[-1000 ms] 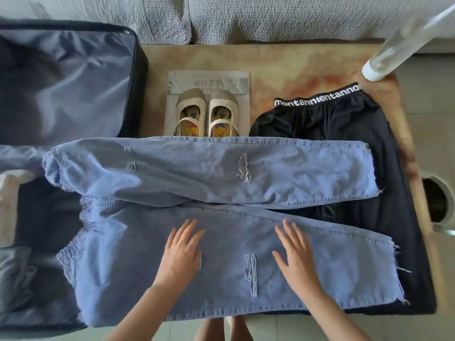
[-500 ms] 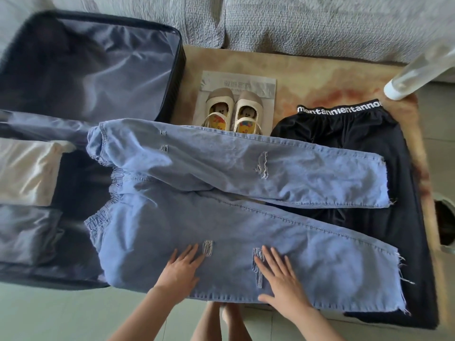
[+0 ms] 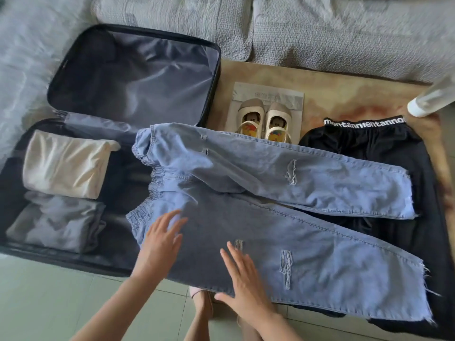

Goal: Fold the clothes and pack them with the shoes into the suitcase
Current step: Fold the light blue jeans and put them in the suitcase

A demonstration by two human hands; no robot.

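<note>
A: How many garments?
B: Four. One pair of jeans (image 3: 270, 193) across the table (image 3: 344, 99)'s near edge, waistband over the suitcase (image 3: 212, 89); one black garment (image 3: 369, 148) beneath; two folded pieces (image 3: 64, 163) packed.
A: Shoes?
B: Two shoes (image 3: 264, 124), far edge.
A: Hands?
B: The left hand (image 3: 160, 239) and right hand (image 3: 243, 289) rest spread on the jeans.

One head-worn view, looking steeply down and forward. Close in: jeans (image 3: 270, 173) fill the middle, sofa (image 3: 320, 33) along the top.
</note>
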